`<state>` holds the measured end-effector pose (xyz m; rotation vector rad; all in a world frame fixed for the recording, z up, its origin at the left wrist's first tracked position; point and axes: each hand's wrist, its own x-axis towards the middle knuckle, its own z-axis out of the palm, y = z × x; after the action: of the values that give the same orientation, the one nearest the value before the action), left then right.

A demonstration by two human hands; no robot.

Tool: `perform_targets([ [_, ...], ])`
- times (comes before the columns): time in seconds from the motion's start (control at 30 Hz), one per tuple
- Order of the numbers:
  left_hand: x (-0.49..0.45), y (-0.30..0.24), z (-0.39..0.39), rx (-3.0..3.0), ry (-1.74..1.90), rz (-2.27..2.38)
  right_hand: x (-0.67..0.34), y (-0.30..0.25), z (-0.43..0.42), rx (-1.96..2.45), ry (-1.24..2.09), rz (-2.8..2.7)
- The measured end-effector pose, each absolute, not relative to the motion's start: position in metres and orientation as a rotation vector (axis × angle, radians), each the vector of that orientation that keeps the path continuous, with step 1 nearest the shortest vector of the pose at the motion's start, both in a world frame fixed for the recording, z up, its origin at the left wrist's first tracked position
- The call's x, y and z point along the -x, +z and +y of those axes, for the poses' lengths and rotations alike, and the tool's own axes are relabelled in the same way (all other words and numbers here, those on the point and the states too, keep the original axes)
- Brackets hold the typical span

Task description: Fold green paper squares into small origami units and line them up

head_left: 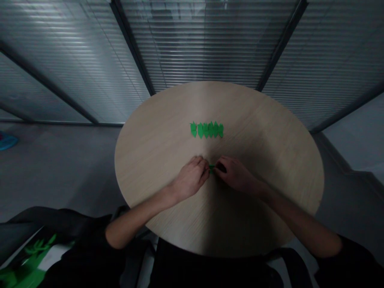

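Observation:
Over the near middle of the round table, my left hand [193, 175] and my right hand [235, 172] face each other, fingers closed in a pinch. Between their fingertips is a small green piece [211, 167], perhaps paper; most of it is covered by the fingers, so its shape is unclear. Farther back on the table lies a row of several green leaf-shaped pieces [210, 129] with pointed ends. They sit side by side, and the leftmost one [193, 129] is set slightly apart from the others.
The wooden round table [156, 132] stands against glass partitions with blinds [207, 48]. At the lower left, green material [27, 272] and a white piece [53, 257] lie beside a dark chair or bag. A blue object [7, 141] is on the floor at far left.

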<state>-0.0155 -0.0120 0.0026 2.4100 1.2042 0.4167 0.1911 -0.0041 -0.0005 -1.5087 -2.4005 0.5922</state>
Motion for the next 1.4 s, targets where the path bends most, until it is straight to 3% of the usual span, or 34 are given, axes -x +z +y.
perform_targets([
  [0.77, 0.017, 0.003, -0.009, -2.34, 0.495, 1.166, -0.185, 0.017, 0.01, 1.702, 0.843, -2.305],
  [1.07, 0.022, -0.001, -0.005, -2.19, 0.713, 1.132, -0.19, 0.001, 0.008, 1.599, 0.76, -2.198],
  [1.4, 0.021, -0.004, 0.0, -2.208, 0.69, 1.16, -0.189, -0.003, 0.008, 1.581, 0.758, -2.207],
])
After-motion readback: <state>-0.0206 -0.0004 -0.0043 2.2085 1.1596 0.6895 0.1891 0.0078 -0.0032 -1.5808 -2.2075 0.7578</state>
